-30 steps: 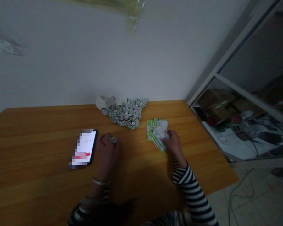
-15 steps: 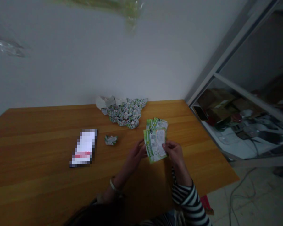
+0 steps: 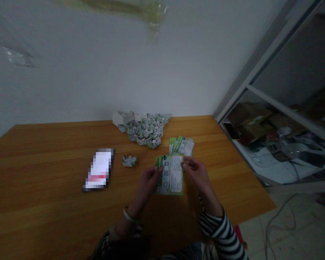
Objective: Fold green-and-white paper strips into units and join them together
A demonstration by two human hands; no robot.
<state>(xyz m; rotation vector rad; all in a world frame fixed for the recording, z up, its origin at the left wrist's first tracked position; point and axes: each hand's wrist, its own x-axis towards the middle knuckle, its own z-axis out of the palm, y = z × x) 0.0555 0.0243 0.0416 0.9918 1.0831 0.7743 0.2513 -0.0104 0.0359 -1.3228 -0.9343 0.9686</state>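
Note:
A green and white printed paper sheet (image 3: pixel 171 175) is held upright between both hands above the wooden table (image 3: pixel 43 202). My left hand (image 3: pixel 147 180) pinches its left edge. My right hand (image 3: pixel 196 171) pinches its top right corner. Just behind lies a small stack of the same sheets (image 3: pixel 182 145). One folded paper piece (image 3: pixel 129 160) sits alone to the left of my hands. A heap of folded paper pieces (image 3: pixel 144 130) lies against the wall.
A lit phone (image 3: pixel 99 169) lies flat on the table to the left. A metal shelf frame (image 3: pixel 260 68) with cluttered boxes and items stands to the right. The table's right edge drops to a tiled floor with cables (image 3: pixel 276 224).
My left hand let go of the folded piece by the phone and moved right to the sheet. My right hand lifted one sheet off the stack and both hands brought it toward me.

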